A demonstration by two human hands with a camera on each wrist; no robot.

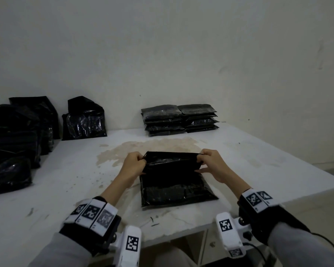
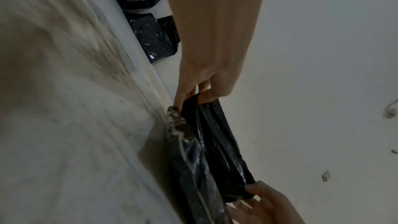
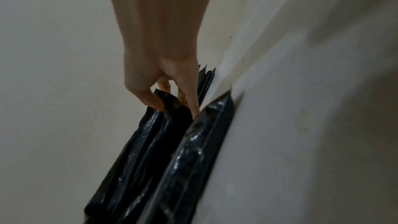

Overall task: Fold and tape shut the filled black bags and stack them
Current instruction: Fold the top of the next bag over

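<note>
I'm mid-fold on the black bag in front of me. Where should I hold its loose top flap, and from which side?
Hold the flap at its two far corners, one from each side, as the left hand and right hand pinch it now. The filled lower part of the black bag lies flat on the table; only the empty top lifts, and corner pinches likely keep the fold edge straight.

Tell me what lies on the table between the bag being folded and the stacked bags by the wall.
Only bare tabletop carrying a brownish stain lies between the held bag and the stacked bags; the head view shows it.
</note>
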